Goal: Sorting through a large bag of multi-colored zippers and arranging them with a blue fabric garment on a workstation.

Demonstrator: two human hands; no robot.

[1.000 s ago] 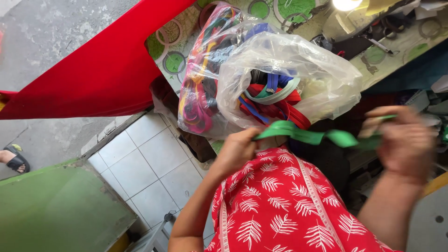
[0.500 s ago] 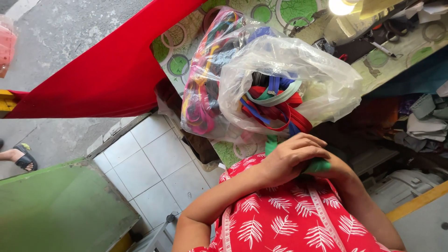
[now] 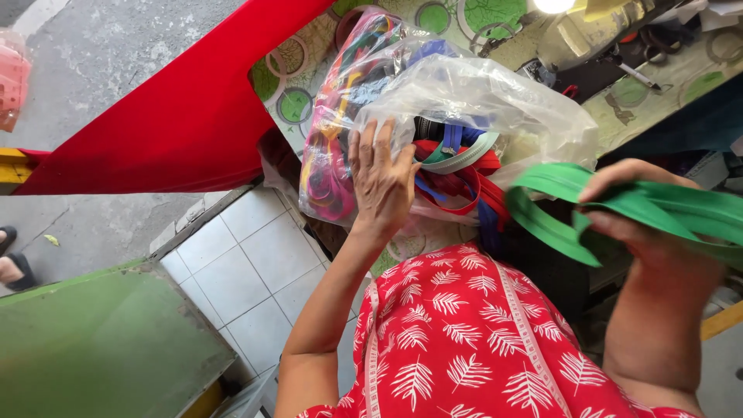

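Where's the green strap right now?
In the head view the green strap is at the right edge, gripped in the right hand, just right of the clear plastic bag that the left hand touches.

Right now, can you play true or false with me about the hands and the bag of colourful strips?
1. The left hand rests on the clear plastic bag. True.
2. The right hand holds a blue strip. False: it holds a green strip.
3. The bag is empty. False: red, blue and green strips fill it.
4. A red cloth lies left of the bag. True.
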